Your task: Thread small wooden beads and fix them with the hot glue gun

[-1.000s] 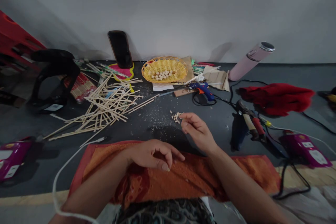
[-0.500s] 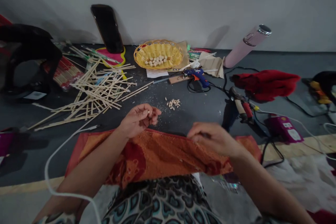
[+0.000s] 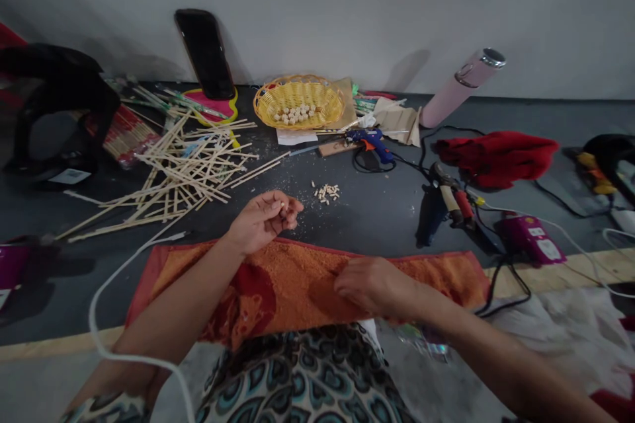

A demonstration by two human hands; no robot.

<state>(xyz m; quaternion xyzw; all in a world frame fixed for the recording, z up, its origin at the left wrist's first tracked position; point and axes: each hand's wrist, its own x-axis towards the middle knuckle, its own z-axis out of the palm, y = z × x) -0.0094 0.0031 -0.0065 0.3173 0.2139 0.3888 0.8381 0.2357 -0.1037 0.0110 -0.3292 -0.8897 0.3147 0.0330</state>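
My left hand (image 3: 265,219) is raised just past the near edge of the bench, thumb and fingers pinched on a small pale piece of wooden stick (image 3: 282,205). My right hand (image 3: 374,284) lies low against an orange towel (image 3: 307,284), fingers curled down; whether they grip the cloth or something small is hidden. Beyond the left hand, a little pile of short cut stick pieces (image 3: 326,193) rests on the dark bench among pale crumbs. A yellow woven basket (image 3: 302,89) at the back holds several small light pieces.
Long thin wooden sticks (image 3: 183,172) lie heaped on the left, near a propped phone (image 3: 206,53). A blue glue gun (image 3: 372,144), pliers (image 3: 449,192), a red cloth (image 3: 499,158) and a pink flask (image 3: 464,87) stand or lie rightward. A white cable (image 3: 99,317) crosses my left forearm.
My right hand has come down and slightly left onto the towel, whose right part now lies flatter. My left hand keeps its pinch, almost still.
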